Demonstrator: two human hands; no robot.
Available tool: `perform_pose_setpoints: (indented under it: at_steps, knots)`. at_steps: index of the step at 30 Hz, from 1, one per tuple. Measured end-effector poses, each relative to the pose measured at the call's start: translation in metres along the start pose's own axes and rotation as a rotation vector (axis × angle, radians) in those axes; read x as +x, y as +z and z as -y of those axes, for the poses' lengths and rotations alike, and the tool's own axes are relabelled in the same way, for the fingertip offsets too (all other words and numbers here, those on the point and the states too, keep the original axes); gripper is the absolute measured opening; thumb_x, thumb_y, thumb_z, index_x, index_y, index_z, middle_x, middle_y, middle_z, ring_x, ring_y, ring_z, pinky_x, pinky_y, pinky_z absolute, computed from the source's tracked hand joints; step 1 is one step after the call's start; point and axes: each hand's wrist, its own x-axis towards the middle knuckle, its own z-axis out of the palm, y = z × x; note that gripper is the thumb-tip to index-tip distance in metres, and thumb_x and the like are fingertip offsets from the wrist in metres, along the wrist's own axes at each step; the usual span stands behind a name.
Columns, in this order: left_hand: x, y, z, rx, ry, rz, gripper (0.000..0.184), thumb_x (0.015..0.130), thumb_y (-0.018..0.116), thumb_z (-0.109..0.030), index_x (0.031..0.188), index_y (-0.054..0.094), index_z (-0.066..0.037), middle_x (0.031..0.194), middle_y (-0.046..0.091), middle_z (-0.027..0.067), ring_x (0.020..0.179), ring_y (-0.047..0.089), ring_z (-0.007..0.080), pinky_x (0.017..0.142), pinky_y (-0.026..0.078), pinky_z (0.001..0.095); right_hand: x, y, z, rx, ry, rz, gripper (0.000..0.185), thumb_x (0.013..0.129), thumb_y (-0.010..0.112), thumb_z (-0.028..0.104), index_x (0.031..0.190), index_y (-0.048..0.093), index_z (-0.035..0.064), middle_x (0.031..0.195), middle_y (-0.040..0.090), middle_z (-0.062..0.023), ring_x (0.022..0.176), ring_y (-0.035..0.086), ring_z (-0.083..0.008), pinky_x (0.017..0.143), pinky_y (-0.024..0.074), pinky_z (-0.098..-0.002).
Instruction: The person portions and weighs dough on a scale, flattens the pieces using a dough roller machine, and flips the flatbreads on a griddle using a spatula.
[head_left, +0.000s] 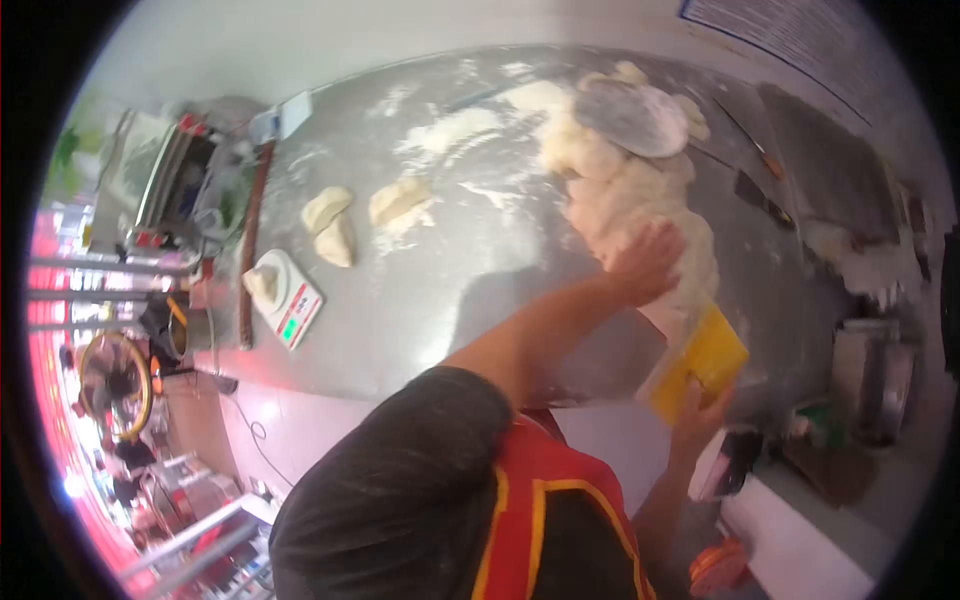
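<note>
A large, lumpy mass of pale dough [635,195] lies along the right side of the floury steel table [400,320]. On its near part rests my left hand [650,265], palm down with the fingers stretched out. My right hand [700,412] grips a yellow dough scraper [708,358] at the near end of the dough, by the table's front edge. Whether the scraper's blade touches the dough I cannot tell. A round, flour-dusted metal dish [632,118] sits on the far part of the dough.
Cut dough pieces [332,228] and another dough piece [400,203] lie at the left. Beside them stands a digital scale [298,305] bearing a dough lump [262,285]. A long wooden rod [257,240] runs along the left edge. An orange-handled tool [770,165] lies far right.
</note>
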Motion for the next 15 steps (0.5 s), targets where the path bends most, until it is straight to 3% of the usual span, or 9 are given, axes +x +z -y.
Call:
perform_pose_setpoints:
  at_steps: [3,5,8,10,11,13,15]
  knots:
    - [0.010,-0.006,0.002,-0.003,-0.011,0.039,0.053,0.093,0.040,-0.036,0.138,0.037,-0.009,0.146,0.031,0.0184,0.138,0.022,0.0325,0.113,0.013,0.0459,-0.010,0.010,0.021,0.022,-0.027,0.008,0.058,0.090,0.056,0.027,0.137,0.034,0.0027,0.124,0.052,-0.0194,0.111,0.055,-0.0323,0.094,0.0451,-0.0364]
    - [0.030,-0.026,0.024,-0.226,0.082,0.417,0.047,0.094,0.042,-0.036,0.133,0.046,-0.010,0.146,0.033,0.0121,0.138,0.024,0.0290,0.110,0.018,0.0507,-0.014,0.019,0.037,0.042,-0.080,0.039,0.057,0.090,0.056,0.028,0.137,0.034,0.0034,0.125,0.051,-0.0193,0.112,0.054,-0.0314,0.095,0.0447,-0.0361]
    - [-0.042,-0.093,0.030,-0.640,-0.229,-0.048,0.042,0.094,0.047,-0.032,0.129,0.050,-0.010,0.142,0.038,0.0112,0.134,0.031,0.0273,0.109,0.024,0.0472,-0.023,0.031,0.053,0.011,-0.118,0.085,0.056,0.091,0.055,0.030,0.137,0.035,0.0041,0.126,0.050,-0.0198,0.114,0.053,-0.0315,0.096,0.0444,-0.0359]
    - [-0.115,-0.130,0.054,-0.804,-0.330,-0.232,0.042,0.092,0.053,-0.027,0.130,0.048,-0.010,0.137,0.043,0.0132,0.130,0.036,0.0267,0.107,0.029,0.0421,-0.029,0.045,0.062,-0.005,-0.179,0.120,0.057,0.090,0.057,0.029,0.137,0.035,0.0037,0.126,0.050,-0.0202,0.113,0.054,-0.0323,0.096,0.0446,-0.0355]
    - [-0.151,-0.107,0.094,-1.099,-0.394,-0.513,0.045,0.089,0.056,-0.024,0.131,0.047,-0.008,0.135,0.044,0.0144,0.129,0.038,0.0281,0.107,0.030,0.0398,-0.031,0.051,0.067,-0.013,-0.209,0.128,0.057,0.090,0.058,0.029,0.137,0.036,0.0036,0.126,0.050,-0.0204,0.112,0.054,-0.0328,0.095,0.0446,-0.0353]
    - [-0.240,-0.167,0.127,-0.265,-0.717,-0.590,0.058,0.085,0.061,-0.028,0.135,0.040,-0.006,0.137,0.041,0.0179,0.128,0.037,0.0367,0.107,0.028,0.0468,-0.030,0.067,0.065,-0.060,-0.338,0.183,0.058,0.090,0.058,0.029,0.136,0.035,0.0023,0.125,0.052,-0.0209,0.111,0.055,-0.0330,0.093,0.0452,-0.0359]
    - [-0.341,-0.205,0.175,0.248,-0.802,-0.867,0.064,0.075,0.066,-0.016,0.131,0.040,0.001,0.132,0.042,0.0253,0.127,0.035,0.0408,0.106,0.029,0.0462,-0.035,0.086,0.069,-0.131,-0.450,0.248,0.057,0.090,0.057,0.028,0.136,0.035,0.0014,0.122,0.053,-0.0215,0.109,0.056,-0.0331,0.091,0.0456,-0.0364]
